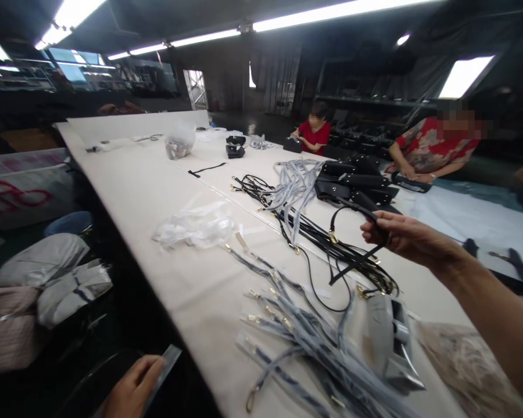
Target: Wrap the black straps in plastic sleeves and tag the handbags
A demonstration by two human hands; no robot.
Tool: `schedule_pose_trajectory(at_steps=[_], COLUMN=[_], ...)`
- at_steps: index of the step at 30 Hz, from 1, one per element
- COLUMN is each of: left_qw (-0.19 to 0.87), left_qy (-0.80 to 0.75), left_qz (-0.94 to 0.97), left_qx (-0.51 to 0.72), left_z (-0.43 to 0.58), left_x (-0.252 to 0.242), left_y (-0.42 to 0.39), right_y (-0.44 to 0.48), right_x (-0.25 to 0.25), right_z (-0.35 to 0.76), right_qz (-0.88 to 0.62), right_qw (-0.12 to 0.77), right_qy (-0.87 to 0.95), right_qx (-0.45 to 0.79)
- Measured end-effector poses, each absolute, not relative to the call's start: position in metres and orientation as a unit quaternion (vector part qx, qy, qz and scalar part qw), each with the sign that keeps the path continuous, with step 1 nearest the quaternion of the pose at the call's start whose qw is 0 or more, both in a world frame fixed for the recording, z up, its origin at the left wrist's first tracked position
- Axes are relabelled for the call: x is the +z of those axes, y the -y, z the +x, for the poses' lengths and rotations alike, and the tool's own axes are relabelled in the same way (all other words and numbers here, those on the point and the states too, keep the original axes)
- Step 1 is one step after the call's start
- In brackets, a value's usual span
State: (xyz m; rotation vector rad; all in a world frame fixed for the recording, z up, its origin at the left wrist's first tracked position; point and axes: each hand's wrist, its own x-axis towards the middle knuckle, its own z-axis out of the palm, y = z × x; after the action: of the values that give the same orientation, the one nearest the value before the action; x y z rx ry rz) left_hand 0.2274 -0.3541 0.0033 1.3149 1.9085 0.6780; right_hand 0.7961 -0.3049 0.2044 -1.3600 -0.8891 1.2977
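Note:
My right hand (398,235) is closed on a black strap (346,212) with a gold clasp, raised above the table. Below it lies a bundle of black straps (326,244) with gold hooks. Low at the left, beyond the table's edge, my left hand (135,383) pinches a flat, greyish strip (163,371) that looks like a plastic sleeve. Between the hands, many straps in clear plastic sleeves (305,342) are piled at the near end of the table. A grey tape dispenser (390,342) stands beside this pile.
Crumpled clear plastic (196,226) lies mid-table (148,186). Black bags (353,180) are heaped beyond the straps, beside empty-looking sleeves (294,180). Two people (316,136) work along the far side. Wrapped bundles (74,290) sit on the left, below table height.

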Motion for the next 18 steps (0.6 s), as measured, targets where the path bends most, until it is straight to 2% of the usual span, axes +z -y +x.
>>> schedule_pose_trajectory(at_steps=[2, 5, 11, 18], left_qw=[0.429, 0.514, 0.601, 0.637], left_qy=[-0.691, -0.629, -0.551, -0.514], left_qz=[0.507, 0.486, 0.485, 0.491], left_qx=[0.284, 0.323, 0.318, 0.297], left_z=[0.254, 0.307, 0.354, 0.349], left_x=[0.012, 0.025, 0.04, 0.044], left_y=[0.353, 0.36, 0.399, 0.417], right_y=[0.345, 0.384, 0.411, 0.476], right_x=[0.201, 0.167, 0.102, 0.102], right_z=[0.782, 0.747, 0.69, 0.696], right_qz=[-0.52, -0.49, -0.522, -0.532], right_qw=[0.468, 0.393, 0.423, 0.429], right_qy=[0.39, 0.372, 0.303, 0.303], right_qx=[0.599, 0.683, 0.676, 0.664])
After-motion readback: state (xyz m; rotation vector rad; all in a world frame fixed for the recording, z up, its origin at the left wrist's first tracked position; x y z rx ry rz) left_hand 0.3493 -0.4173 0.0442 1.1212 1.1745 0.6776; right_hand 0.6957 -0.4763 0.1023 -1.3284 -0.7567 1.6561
